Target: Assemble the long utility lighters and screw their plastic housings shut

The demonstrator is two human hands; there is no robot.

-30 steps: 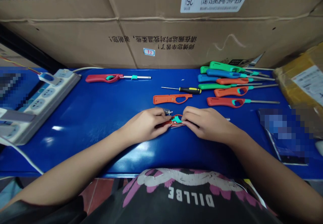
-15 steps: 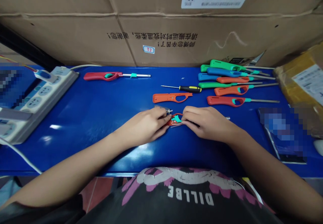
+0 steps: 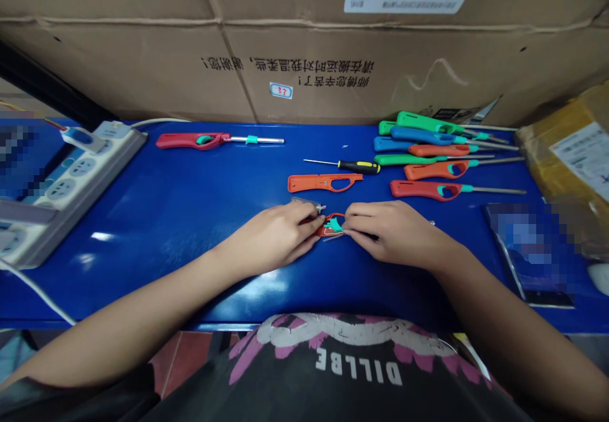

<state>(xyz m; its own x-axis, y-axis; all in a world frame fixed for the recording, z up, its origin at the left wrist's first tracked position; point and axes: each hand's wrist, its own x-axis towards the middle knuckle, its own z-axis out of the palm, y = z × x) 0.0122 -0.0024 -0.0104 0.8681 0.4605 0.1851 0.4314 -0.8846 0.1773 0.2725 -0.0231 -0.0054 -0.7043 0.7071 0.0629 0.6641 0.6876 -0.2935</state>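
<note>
My left hand [image 3: 288,231] is closed on the handle end of an opened orange gas lighter [image 3: 328,231], whose inner parts lie bare. A teal trigger [image 3: 335,225] shows in the gap between my hands. At the lighter's front end, my right hand [image 3: 392,228] is closed, fingertips pinched beside the trigger; whatever small part they pinch is hidden. A small clear piece with a metal tip [image 3: 320,207] pokes out above my left fingers. Just beyond lies the loose orange half shell [image 3: 311,184], and behind it a black and yellow screwdriver [image 3: 359,167].
Several coloured lighters [image 3: 425,190] are piled at the back right. One red lighter [image 3: 190,141] lies at the back left. A white power strip [image 3: 80,187] stands on the left, a phone-like blurred object [image 3: 528,257] on the right. A large cardboard box [image 3: 304,47] walls off the back.
Both hands stay in almost the same place on the lighter. The right fingertips shift only slightly by the teal trigger, and the view tilts a little.
</note>
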